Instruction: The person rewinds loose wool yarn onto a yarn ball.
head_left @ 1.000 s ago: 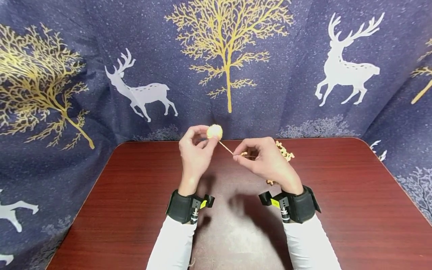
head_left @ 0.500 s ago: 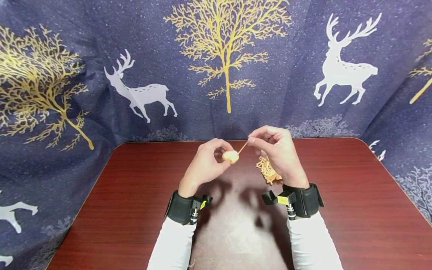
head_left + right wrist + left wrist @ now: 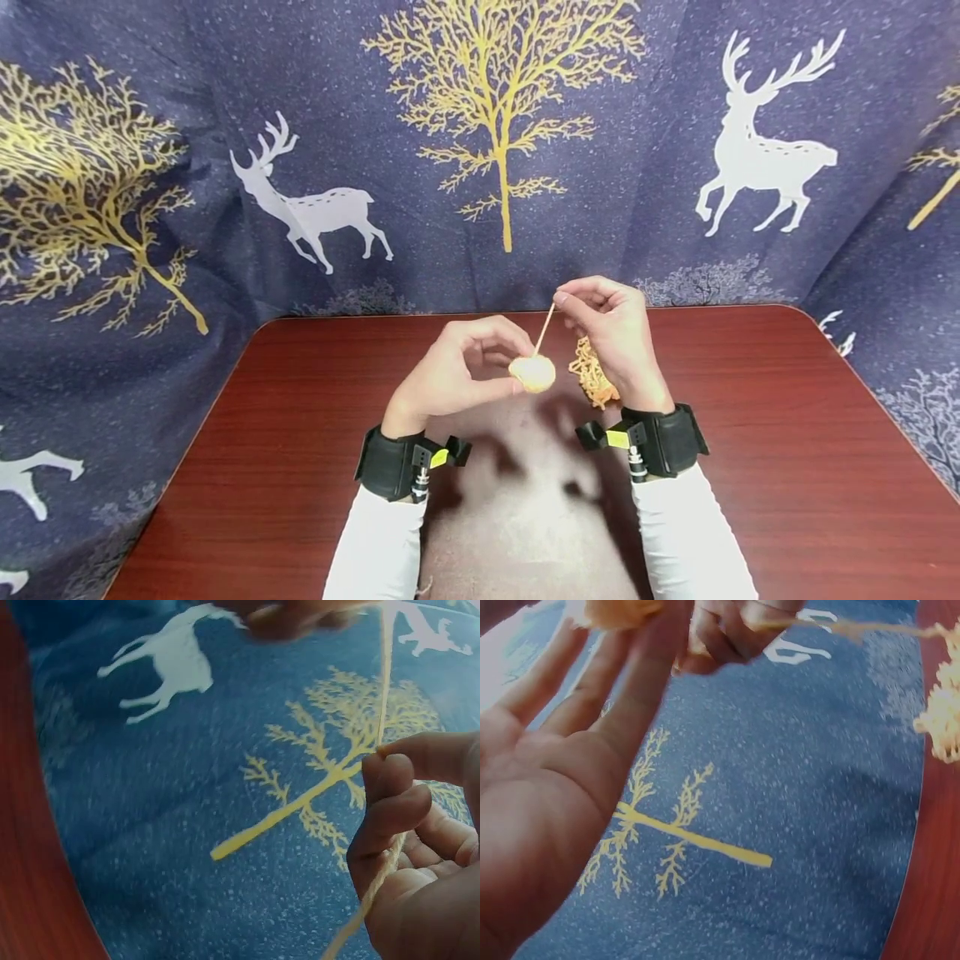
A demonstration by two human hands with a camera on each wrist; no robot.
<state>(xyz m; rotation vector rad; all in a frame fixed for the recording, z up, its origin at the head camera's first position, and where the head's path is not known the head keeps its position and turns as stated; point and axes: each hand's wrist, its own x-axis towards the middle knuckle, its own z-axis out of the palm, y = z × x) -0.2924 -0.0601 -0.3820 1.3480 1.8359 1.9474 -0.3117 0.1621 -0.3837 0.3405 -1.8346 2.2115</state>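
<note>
A small pale-yellow ball of yarn is pinched between the thumb and fingers of my left hand, above the table. From it a taut strand of yarn slants up to my right hand. The right thumb and forefinger pinch that strand, as the right wrist view shows. Below the pinch, the yarn passes through the curled fingers and trails down. A loose tangled heap of the same yarn lies on the table beside the right wrist, partly hidden by that hand.
The reddish-brown table has a worn pale patch in front. Its back edge meets a dark blue curtain printed with deer and gold trees. Black straps with small cameras sit on both wrists.
My left hand has moved right and toward me with the yarn ball. The right hand has risen and shifted slightly right, so the strand now runs steeply upward, and more of the heap shows.
</note>
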